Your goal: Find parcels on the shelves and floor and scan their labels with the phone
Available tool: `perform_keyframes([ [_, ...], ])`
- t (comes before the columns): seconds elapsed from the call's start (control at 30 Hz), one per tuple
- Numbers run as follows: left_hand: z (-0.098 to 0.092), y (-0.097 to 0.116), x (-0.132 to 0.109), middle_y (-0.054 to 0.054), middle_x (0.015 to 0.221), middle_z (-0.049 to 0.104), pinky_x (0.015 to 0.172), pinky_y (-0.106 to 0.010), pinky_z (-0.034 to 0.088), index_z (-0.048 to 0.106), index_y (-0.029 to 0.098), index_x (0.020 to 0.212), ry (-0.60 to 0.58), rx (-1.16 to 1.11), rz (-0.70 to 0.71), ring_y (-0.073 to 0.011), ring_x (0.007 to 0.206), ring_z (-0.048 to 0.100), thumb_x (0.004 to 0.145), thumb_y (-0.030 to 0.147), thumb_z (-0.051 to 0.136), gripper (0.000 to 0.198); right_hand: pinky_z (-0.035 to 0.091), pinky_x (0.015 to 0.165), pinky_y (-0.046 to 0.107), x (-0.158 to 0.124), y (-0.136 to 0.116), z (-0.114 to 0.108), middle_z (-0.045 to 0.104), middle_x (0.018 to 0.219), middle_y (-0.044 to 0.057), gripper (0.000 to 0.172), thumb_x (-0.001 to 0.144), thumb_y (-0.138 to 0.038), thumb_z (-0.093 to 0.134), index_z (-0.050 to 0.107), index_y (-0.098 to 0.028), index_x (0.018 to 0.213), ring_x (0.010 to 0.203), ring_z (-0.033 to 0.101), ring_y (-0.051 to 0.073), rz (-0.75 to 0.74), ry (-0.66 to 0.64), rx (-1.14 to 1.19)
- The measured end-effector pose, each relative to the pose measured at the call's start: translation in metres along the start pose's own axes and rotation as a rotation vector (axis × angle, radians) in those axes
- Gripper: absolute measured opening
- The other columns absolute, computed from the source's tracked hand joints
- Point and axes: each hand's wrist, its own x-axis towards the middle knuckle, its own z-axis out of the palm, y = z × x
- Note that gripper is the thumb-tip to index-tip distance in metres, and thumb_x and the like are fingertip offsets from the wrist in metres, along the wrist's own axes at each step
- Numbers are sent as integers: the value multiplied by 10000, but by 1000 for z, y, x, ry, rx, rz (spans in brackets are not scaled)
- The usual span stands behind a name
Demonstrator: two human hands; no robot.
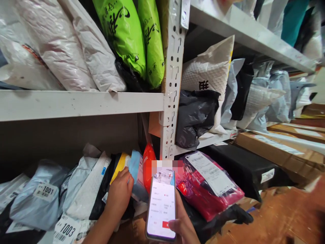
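My right hand (181, 222) holds a smartphone (162, 203) upright, with the thumb on a red button low on its lit screen. A barcode appears at the top of that screen. To the left, my left hand (123, 188) is closed at the edge of a light-blue parcel bag (137, 169), its fingertips partly hidden. A black and yellow parcel (120, 165) stands against its left side, and a red bag (148, 166) is just right of the blue one. Right of the phone lies a pink parcel in clear plastic (212, 184) with a white shipping label.
A white perforated rack post (171, 84) rises ahead, joined to a shelf beam (81, 103). Bagged parcels, including bright green ones (124, 37), fill the upper shelf. Lower left are grey bags with labels 1001 (45, 190) and 1003 (66, 230). Cardboard boxes (276, 147) lie at right.
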Motion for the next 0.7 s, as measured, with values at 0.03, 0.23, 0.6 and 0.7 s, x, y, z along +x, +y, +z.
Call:
perform_keyframes([
  [0.03,3,-3,-5,-95,961,711,917,-383,481,567,197,690,73,54,48,-222,995,647,912,182,327,327,504,615,314,2,2,-2,743,1073,96,1067,542,-197,689,137,-204,1454,864,716,287,-19,10,23],
  [0.23,3,-15,-21,-96,856,718,917,-435,510,586,175,706,245,269,259,-220,833,685,923,167,361,312,534,772,496,12,28,-9,742,1034,101,939,543,-327,752,332,-224,1376,1000,663,369,30,-21,169],
  [0.6,-4,3,-1,-66,897,681,743,-351,552,673,192,738,3,46,55,-228,828,651,824,189,505,189,572,548,347,36,31,8,729,1076,117,965,662,-385,720,211,-209,1462,830,715,299,7,-119,65],
  [0.7,0,8,-5,-43,1001,709,799,-352,551,678,223,959,43,-63,-25,-231,937,662,863,215,460,238,473,315,229,41,28,14,744,979,116,1013,710,-429,668,52,-232,1490,707,722,289,-4,-141,66],
])
